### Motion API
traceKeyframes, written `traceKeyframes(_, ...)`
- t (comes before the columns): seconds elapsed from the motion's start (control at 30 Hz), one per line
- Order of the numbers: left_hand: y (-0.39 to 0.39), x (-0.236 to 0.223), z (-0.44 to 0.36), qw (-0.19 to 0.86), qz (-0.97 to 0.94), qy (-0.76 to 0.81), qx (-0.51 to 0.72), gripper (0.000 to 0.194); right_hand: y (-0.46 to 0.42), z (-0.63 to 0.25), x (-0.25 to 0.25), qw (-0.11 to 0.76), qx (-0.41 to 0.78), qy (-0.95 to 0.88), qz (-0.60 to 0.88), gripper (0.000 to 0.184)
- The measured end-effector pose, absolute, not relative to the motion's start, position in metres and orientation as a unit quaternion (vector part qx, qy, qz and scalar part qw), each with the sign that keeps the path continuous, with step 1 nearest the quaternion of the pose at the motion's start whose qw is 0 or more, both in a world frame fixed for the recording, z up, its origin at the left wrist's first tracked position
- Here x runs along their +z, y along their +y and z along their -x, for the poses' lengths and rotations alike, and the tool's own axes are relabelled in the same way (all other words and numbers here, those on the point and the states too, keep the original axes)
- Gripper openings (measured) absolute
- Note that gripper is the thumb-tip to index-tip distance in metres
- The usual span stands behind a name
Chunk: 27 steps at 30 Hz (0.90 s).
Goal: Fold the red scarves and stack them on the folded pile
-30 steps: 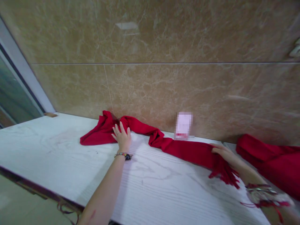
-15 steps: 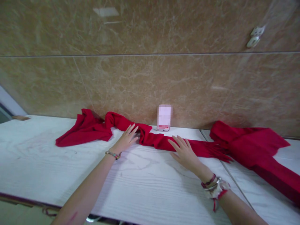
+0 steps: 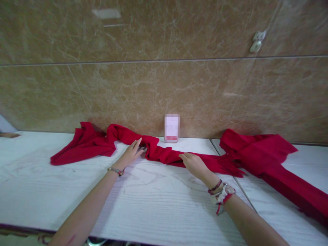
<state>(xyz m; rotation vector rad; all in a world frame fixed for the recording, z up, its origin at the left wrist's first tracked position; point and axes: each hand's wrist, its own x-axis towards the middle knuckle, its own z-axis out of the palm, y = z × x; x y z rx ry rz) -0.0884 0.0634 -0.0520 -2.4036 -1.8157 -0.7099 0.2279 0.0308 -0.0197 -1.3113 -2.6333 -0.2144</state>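
A long red scarf (image 3: 164,154) with a fringed right end lies bunched and rumpled along the back of the white table. My left hand (image 3: 130,152) rests against its near edge left of the middle, fingers stretched forward and thumb apart. Farther right, my right hand (image 3: 195,164) has its fingers bent and pinched on the scarf's cloth near the fringe. Right of that fringe lies a second piece of red cloth (image 3: 258,150), folded over at the wall, with a long strip running toward the lower right.
A phone-like object (image 3: 172,128) with a blurred-out face leans upright against the brown marbled wall (image 3: 143,89) behind the scarf. A seam crosses the white table (image 3: 153,201) on the right. A small white cat-shaped piece (image 3: 257,41) is on the wall.
My right hand's spread fingers have closed on the scarf. My left hand's fingers have drawn closer together at the scarf's edge. The whole view has shifted slightly, with things appearing farther left.
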Motion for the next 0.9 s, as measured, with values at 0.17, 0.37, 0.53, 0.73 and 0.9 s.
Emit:
traceKeyframes(0.17, 0.068, -0.053, 0.093, 0.053, 0.736, -0.629, -0.246, 0.056, 0.027, -0.227, -0.023, 0.151, -0.09, -0.894, 0.411, 0.04)
traceKeyframes(0.37, 0.068, -0.047, 0.089, -0.004, 0.732, -0.647, -0.213, 0.051, 0.029, -0.229, -0.031, 0.101, -0.059, -0.901, 0.419, 0.042)
traceKeyframes(0.53, 0.064, -0.041, 0.077, -0.071, 0.73, -0.639, -0.231, 0.053, 0.031, -0.23, -0.027, 0.108, -0.032, -0.906, 0.407, 0.044)
traceKeyframes(0.73, 0.045, -0.028, 0.048, -0.22, 0.757, -0.555, -0.266, 0.052, 0.033, -0.234, -0.014, 0.219, 0.117, -0.843, 0.477, 0.041)
traceKeyframes(0.9, 0.037, -0.024, 0.043, -0.197, 0.774, -0.523, -0.298, 0.052, 0.04, -0.258, -0.009, 0.344, 0.259, -0.8, 0.418, 0.061)
